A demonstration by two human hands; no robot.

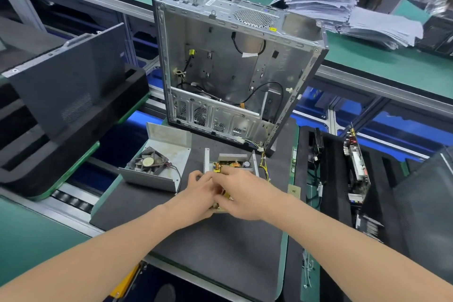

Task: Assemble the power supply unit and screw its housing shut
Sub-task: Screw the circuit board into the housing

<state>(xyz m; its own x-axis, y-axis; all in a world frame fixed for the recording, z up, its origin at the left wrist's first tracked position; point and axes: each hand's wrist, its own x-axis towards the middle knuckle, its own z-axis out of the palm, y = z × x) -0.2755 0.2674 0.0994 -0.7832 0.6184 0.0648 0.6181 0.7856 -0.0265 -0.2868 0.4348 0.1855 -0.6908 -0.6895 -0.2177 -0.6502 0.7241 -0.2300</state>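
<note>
Both hands — left (198,191), right (242,193) — grip and half-hide the power supply (232,165); fan cover (157,167) beside, open case (232,68) behind.

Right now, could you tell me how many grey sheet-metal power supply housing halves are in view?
2. The fan-carrying cover half lies left of the left hand; the base half, holding the circuit board, sits partly under the right hand.

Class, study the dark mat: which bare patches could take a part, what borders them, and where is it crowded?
Widest free: the near half of the mat, between the forearms and its near edge. Smaller: the near-left corner, by the fan cover. Crowded: the far half, where computer case, fan cover, power supply, left hand and right hand bunch.
</note>
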